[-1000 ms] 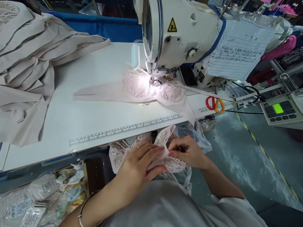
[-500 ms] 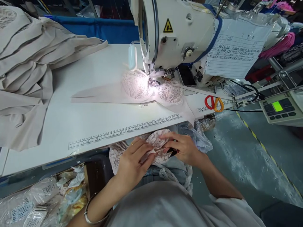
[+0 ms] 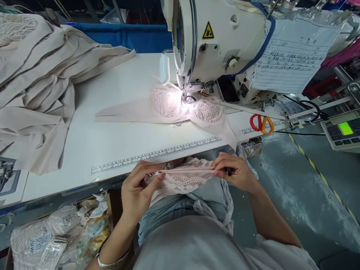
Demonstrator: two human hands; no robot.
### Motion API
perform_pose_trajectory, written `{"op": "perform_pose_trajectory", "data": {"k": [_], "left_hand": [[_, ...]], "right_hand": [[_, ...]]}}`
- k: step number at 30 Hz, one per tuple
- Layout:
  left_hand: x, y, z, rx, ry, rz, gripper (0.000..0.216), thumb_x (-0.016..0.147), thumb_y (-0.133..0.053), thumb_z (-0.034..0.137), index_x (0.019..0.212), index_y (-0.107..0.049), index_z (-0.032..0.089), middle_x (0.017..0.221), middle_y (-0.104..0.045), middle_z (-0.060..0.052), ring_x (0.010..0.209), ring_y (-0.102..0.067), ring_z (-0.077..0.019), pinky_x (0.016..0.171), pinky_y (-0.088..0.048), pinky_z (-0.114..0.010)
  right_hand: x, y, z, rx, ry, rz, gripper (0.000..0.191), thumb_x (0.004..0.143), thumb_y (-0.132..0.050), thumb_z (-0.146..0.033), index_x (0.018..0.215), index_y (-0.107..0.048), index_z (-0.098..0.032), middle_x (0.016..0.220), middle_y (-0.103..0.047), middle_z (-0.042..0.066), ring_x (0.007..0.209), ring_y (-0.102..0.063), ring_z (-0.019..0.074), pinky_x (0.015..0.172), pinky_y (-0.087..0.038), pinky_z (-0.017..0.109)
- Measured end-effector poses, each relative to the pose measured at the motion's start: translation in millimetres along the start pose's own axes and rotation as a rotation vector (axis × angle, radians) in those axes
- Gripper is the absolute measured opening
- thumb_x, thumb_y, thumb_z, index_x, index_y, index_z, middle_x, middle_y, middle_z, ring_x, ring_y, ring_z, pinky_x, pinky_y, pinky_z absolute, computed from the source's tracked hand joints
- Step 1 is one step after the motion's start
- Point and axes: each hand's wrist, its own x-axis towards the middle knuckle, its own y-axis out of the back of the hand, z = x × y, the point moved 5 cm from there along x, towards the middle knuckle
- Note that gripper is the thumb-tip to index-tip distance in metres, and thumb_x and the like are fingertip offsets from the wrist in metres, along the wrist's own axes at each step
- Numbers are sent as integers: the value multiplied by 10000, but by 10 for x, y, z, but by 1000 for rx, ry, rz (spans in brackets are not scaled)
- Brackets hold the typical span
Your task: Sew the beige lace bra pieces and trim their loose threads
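Below the table's front edge, over my lap, a pale pink lace garment piece (image 3: 187, 180) is stretched out between my hands. My left hand (image 3: 140, 187) pinches one end of its straight edge between thumb and fingers. At the other end, my right hand (image 3: 234, 170) pinches the same edge. Something small and dark shows inside the right fingers, too hidden to name. On the table, a bra (image 3: 208, 110) with lace cups lies under the needle area of the lit sewing machine (image 3: 222, 41).
Beige fabric pieces (image 3: 36, 93) are heaped on the table's left. Scissors with red and orange handles (image 3: 261, 123) and a phone (image 3: 228, 89) lie at right. A box of plastic-wrapped packets (image 3: 60, 221) stands below left. A control panel (image 3: 344, 129) is at far right.
My hands have moved apart, and the lace piece, bunched between them before, is now pulled straight along its edge. The view has shifted slightly left. The bra under the machine stays put.
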Motion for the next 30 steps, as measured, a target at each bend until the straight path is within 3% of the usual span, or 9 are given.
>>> {"op": "perform_pose_trajectory", "data": {"k": [5, 8, 12, 21, 24, 26, 30], "left_hand": [[-12, -10, -38, 53, -16, 51, 111, 866, -681, 115, 868, -714, 222, 840, -676, -17, 827, -609, -174, 722, -482, -299], [-18, 10, -66, 75, 0, 77, 95, 867, -687, 135, 862, -723, 223, 836, -682, -15, 818, -609, -169, 715, -486, -292], [-11, 25, -84, 83, 35, 94, 53, 860, -705, 182, 836, -734, 218, 836, -695, -23, 803, -615, -176, 706, -494, -300], [-2, -8, -81, -59, 41, 54, 103, 863, -690, 133, 857, -728, 229, 851, -695, -23, 842, -619, -186, 760, -489, -318], [18, -7, -80, -132, 50, -35, 79, 890, -674, 161, 856, -708, 224, 864, -675, -33, 855, -618, -184, 768, -498, -307], [46, -47, -34, -157, 43, -165, 55, 925, -652, 260, 912, -688, 221, 944, -663, -62, 921, -623, -199, 799, -513, -315], [55, -298, 178, -100, -79, -478, 409, 914, -618, 508, 1202, -611, 217, 1199, -609, -142, 1156, -565, -272, 966, -487, -408]], "right_hand": [[11, -45, -40, -88, -17, 183, 220, 870, -704, -190, 715, -551, -218, 748, -676, 32, 640, -615, 135, 547, -473, 257], [-6, -73, 0, -144, -110, 224, 182, 871, -710, -236, 766, -561, -227, 718, -663, 10, 582, -585, 121, 510, -441, 243], [6, -89, 62, -202, -223, 210, 121, 887, -702, -344, 923, -673, -233, 766, -693, 20, 601, -590, 133, 544, -460, 254], [163, 64, -48, 98, -222, 59, 168, 880, -697, -309, 743, -685, -211, 692, -591, 1, 527, -436, 97, 481, -352, 252], [192, 131, -83, 237, -234, -30, 202, 857, -714, -319, 706, -657, -199, 651, -544, -17, 514, -394, 88, 468, -316, 250], [218, 115, -134, 311, -220, -101, 189, 838, -726, -292, 695, -653, -193, 628, -520, -28, 504, -377, 81, 460, -299, 244], [298, -83, -274, 270, -210, -149, 102, 806, -710, -172, 718, -661, -182, 692, -563, -22, 519, -413, 67, 479, -334, 224]]}}
